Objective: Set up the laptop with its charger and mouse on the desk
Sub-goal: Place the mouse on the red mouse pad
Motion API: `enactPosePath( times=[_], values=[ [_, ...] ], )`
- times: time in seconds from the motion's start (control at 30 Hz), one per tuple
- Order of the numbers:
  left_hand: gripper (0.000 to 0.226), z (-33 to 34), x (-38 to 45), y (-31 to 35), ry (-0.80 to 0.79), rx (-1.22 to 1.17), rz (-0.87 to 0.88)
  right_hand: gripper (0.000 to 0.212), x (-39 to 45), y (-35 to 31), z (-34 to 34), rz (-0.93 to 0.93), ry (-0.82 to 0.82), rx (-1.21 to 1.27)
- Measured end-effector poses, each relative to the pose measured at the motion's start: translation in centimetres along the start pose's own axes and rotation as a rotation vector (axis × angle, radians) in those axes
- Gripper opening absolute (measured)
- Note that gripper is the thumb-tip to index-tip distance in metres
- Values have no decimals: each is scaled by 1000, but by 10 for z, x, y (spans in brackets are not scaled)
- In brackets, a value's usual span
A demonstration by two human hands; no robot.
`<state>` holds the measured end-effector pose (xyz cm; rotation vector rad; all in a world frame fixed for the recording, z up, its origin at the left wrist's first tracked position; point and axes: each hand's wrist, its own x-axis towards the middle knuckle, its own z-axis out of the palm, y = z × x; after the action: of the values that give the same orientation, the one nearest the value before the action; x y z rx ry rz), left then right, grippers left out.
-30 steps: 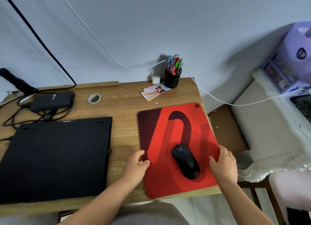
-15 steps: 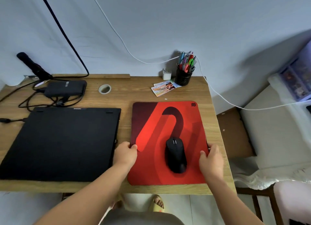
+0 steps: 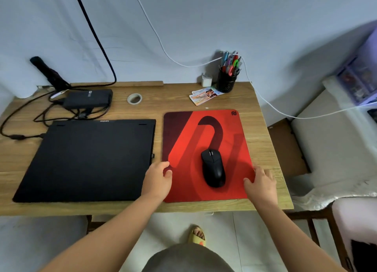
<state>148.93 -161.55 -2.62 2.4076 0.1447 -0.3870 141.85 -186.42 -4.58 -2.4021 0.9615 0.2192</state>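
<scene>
A closed black laptop (image 3: 87, 159) lies flat on the left of the wooden desk (image 3: 169, 97). Behind it sits the black charger brick (image 3: 87, 98), its cables looped on the desk. A red mouse pad (image 3: 183, 133) lies just right of the laptop, with a black mouse (image 3: 213, 167) on its near half. My left hand (image 3: 157, 180) grips the pad's left edge, thumb on top. My right hand (image 3: 262, 184) holds the pad's right edge, thumb on top too. Neither hand touches the mouse.
At the back of the desk are a tape roll (image 3: 134, 98), some cards (image 3: 204, 93), a small white box (image 3: 206, 80) and a black pen holder (image 3: 226, 82). A white cable (image 3: 265, 100) hangs past the desk's right edge. My foot in a yellow slipper (image 3: 196, 236) is below.
The tilted pad, which overhung the front edge, has been pushed back and turned square beside the laptop, with the mouse riding on it. Both hands stayed on its edges.
</scene>
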Motion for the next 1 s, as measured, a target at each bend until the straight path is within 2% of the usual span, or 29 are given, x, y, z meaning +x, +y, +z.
enactPosePath(
  times=[0.13, 0.23, 0.3, 0.43, 0.63, 0.9, 1.0],
  values=[
    [24, -3, -33, -17, 9, -80, 134, 39, -36, 8, 7, -32, 121, 23],
    [20, -3, -69, -45, -70, -130, 191, 30, -80, 19, 21, -70, 194, 62],
    [18, 1, -96, -72, -161, -123, 170, 31, -111, 31, 36, -73, 193, 81],
    [17, 10, -147, -135, -332, -98, 44, 36, -167, 65, 77, -35, 15, 6],
    [16, 31, -189, -198, -425, -76, -103, 36, -204, 104, 120, -12, -225, -63],
    [14, 91, -188, -250, -468, 5, -106, 39, -167, 136, 180, -84, -391, -196],
    [10, 135, -165, -268, -448, 1, -87, 40, -128, 154, 216, -152, -374, -186]
  ],
)
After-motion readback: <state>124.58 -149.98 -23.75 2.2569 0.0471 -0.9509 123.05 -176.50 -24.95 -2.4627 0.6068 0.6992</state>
